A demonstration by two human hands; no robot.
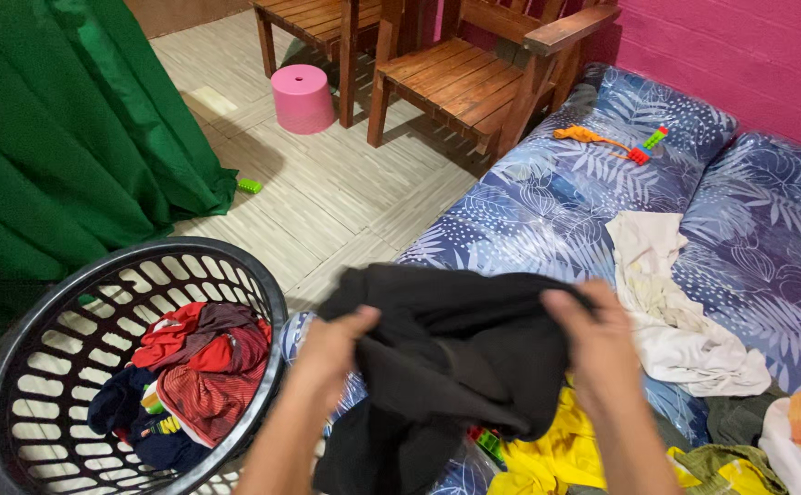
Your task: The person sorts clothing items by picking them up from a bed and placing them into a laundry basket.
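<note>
Holding a black garment (455, 357) stretched left to right, left hand (331, 344) and right hand (597, 339) each clamp an upper edge; its bulk hangs downward above the bed (529, 202).

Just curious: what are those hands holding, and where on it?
Both hold a black garment by its upper edge: left hand at one side, right hand at the other.

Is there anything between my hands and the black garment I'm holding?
Nothing visible. The left hand and right hand both grip the black garment directly by its upper edge.
</note>
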